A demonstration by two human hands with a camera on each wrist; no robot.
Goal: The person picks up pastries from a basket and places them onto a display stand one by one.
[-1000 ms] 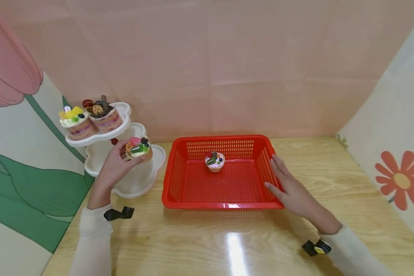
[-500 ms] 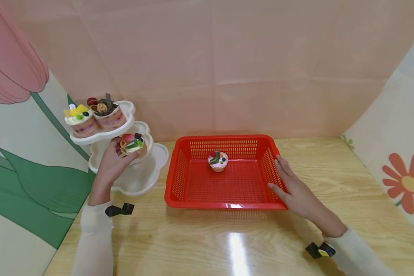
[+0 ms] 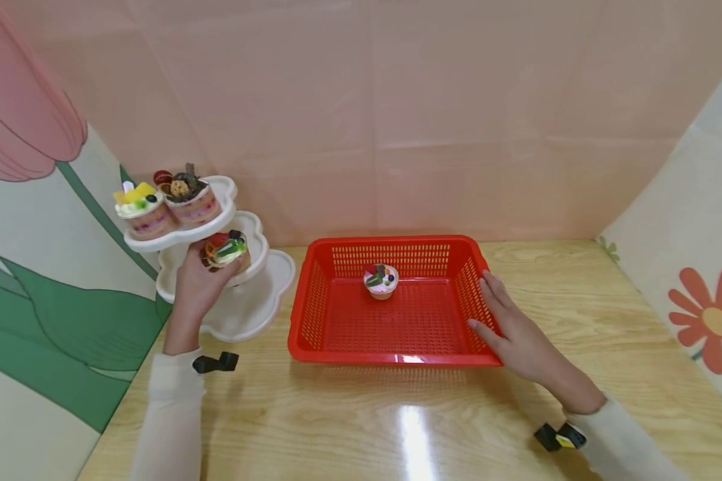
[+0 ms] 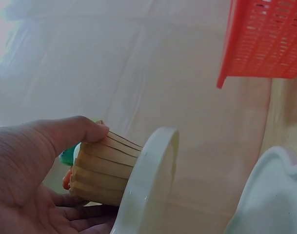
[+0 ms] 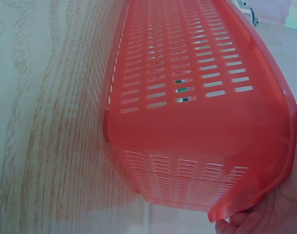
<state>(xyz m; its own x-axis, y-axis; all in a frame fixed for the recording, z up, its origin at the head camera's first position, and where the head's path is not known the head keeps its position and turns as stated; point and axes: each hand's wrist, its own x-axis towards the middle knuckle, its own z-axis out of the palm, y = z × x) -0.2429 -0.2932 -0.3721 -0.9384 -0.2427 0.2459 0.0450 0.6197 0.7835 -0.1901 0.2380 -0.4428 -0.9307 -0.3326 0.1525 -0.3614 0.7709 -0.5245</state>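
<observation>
My left hand (image 3: 198, 284) holds a toy cupcake (image 3: 233, 251) with fruit toppings on the middle tier of a white tiered stand (image 3: 259, 300). In the left wrist view, thumb and fingers span the pleated wrapper (image 4: 107, 168), whose base meets the tier's raised edge (image 4: 148, 170). My right hand (image 3: 520, 344) grips the right rim of a red plastic basket (image 3: 349, 357), thumb on the inner side. The right wrist view has fingertips (image 5: 236, 222) under the rim's outer edge. Another cupcake (image 3: 381, 283), pink-creamed, sits inside the basket toward the back.
On the stand's top tier are a mango-topped cake (image 3: 147, 217) and a chocolate-topped cake (image 3: 192, 200), side by side. The upper tier overhangs the left fingers. A pink backdrop (image 3: 427, 133) closes off the back of the wooden table (image 3: 313, 421).
The left hand has carried its cupcake leftward and down from in front of the stand onto the middle tier. The right hand stays at the basket rim; the view has shifted slightly.
</observation>
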